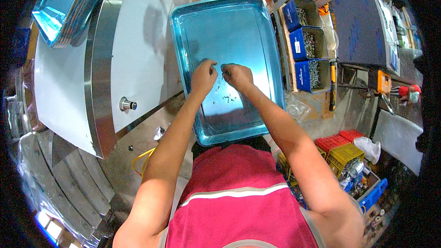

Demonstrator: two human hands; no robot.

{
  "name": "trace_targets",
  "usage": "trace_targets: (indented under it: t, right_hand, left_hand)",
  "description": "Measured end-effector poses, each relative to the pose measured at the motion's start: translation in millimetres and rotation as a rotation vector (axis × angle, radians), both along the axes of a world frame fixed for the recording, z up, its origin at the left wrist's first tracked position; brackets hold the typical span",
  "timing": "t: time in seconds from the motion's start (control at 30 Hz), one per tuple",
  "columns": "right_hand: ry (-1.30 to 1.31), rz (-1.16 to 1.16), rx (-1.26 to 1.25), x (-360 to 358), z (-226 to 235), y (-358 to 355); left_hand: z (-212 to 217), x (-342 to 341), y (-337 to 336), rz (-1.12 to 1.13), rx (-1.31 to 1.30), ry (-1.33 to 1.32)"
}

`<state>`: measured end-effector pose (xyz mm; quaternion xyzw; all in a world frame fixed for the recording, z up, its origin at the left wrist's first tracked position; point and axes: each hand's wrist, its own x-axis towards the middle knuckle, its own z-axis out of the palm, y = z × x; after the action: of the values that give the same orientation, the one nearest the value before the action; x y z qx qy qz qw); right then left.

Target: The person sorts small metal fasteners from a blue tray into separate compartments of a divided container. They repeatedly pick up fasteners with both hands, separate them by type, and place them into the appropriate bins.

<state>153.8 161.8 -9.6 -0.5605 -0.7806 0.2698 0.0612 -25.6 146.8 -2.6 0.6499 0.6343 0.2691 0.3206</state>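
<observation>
A shallow rectangular tray [220, 27] with a shiny blue surface lies lengthwise in front of me, its near rim close to my waist. Above its middle, my left hand [202, 79] has its fingers curled and pressed together. My right hand [238, 77] is a short way to its right, thumb and fingers closed in a pinch. Whatever either hand holds is too small or too hidden to make out. Several small dark pieces [229, 98] are scattered on the tray just below my hands.
Blue bins [313, 76] of screws line the tray's right side, a yellow-and-black tool [332, 87] beside them. At left stands a white panel [138, 64] with a protruding metal fitting [127, 104]. Stacked blue trays [69, 9] sit far left; crates [344, 156] stand lower right.
</observation>
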Motion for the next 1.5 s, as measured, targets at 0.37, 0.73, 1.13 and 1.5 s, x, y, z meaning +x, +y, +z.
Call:
trace_targets:
  t: [0.37,0.73,1.13,1.5]
  right_hand:
    - [-0.198,0.194,0.180,-15,-5,-2]
    - [0.044,-0.091,0.035,-9,1,-4]
    - [0.476,-0.425,0.691,196,309,151]
    - [-0.224,-0.420,0.220,214,383,305]
  left_hand:
    - [-6,18,65,-0.195,-0.047,0.332]
    - [-13,20,73,-0.390,-0.017,0.576]
    - [252,156,186,-0.112,0.419,-0.322]
    - [325,244,295,-0.377,0.590,0.223]
